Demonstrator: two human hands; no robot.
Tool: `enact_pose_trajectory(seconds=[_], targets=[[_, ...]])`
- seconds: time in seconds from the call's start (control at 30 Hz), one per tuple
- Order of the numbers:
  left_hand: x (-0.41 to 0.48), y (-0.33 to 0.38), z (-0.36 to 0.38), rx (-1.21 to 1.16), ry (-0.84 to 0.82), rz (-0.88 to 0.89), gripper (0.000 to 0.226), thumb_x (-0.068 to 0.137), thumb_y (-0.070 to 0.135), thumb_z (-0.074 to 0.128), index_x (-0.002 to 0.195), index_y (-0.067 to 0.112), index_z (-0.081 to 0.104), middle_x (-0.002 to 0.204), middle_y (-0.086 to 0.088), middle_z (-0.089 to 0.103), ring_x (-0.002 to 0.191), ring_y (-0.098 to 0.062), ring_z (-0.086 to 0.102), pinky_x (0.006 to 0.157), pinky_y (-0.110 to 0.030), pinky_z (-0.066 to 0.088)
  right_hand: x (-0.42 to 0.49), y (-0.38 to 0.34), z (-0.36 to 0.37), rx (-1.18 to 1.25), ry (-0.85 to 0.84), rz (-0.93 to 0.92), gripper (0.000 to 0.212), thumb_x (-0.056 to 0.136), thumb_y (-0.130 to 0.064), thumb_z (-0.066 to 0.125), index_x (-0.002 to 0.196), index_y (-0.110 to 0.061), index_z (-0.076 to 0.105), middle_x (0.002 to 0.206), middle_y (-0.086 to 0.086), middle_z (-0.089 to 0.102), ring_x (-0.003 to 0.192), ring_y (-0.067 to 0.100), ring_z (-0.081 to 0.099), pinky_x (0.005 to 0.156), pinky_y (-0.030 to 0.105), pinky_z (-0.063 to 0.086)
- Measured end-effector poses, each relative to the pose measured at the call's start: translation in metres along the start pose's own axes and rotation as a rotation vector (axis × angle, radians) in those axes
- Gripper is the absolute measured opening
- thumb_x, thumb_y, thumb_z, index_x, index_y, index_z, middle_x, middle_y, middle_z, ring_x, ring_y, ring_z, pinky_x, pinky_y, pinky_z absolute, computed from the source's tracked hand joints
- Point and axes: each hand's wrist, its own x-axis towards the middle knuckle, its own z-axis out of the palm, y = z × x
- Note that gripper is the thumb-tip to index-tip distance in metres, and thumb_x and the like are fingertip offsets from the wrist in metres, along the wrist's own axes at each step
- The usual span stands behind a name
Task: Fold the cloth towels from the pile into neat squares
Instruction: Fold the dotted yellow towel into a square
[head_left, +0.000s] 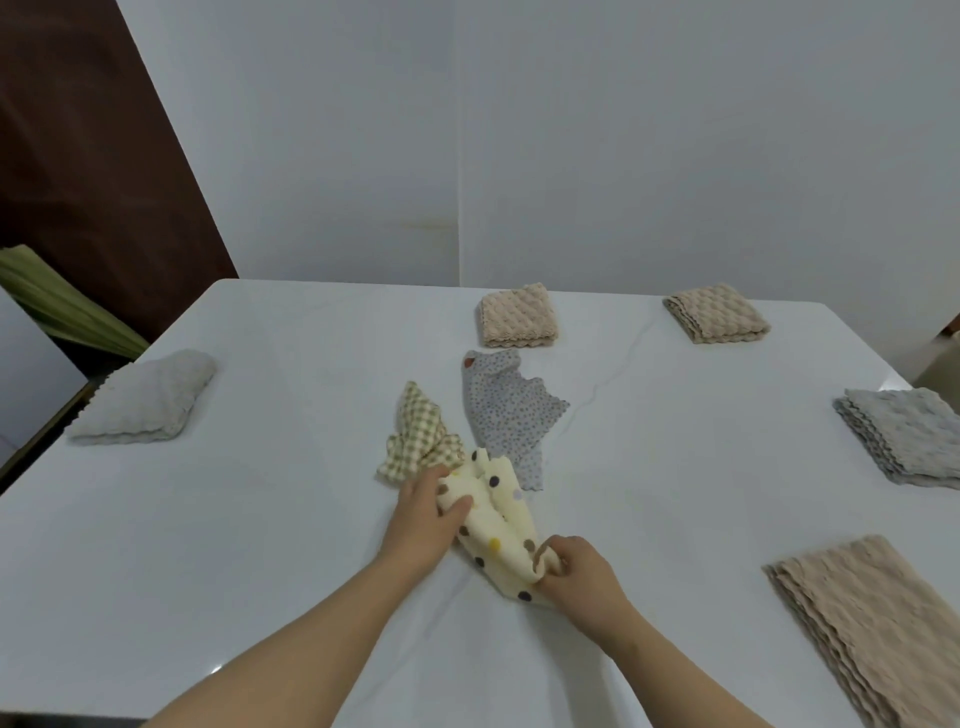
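Hands at the tabletop (260, 519) centre: left hand (426, 525) and right hand (582, 577) each grip the crumpled, apparently unfolded, polka-dot towel (498, 525).

left hand (423, 512) | right hand (582, 569) | both gripping cream dotted towel (498, 525)

White table (260, 519), three crumpled towels (511, 410) at centre, five folded towels (519, 314) around them
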Motion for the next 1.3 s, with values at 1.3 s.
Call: enact_pose_trajectory(seconds=[1.3], targets=[[-0.027,-0.032,0.008,-0.334,-0.047,-0.232,0.013,0.083,0.012,0.066,0.079,0.016,0.054,0.075,-0.001,0.05,0.071,-0.016,0.048,0.067,-0.025,0.04,-0.002,0.021,-0.005,0.356,0.152,0.219,0.016,0.089,-0.012,0.049,0.073,-0.015,0.05,0.075,0.001,0.054,0.074,0.019,0.05,0.065,0.027,0.04]])
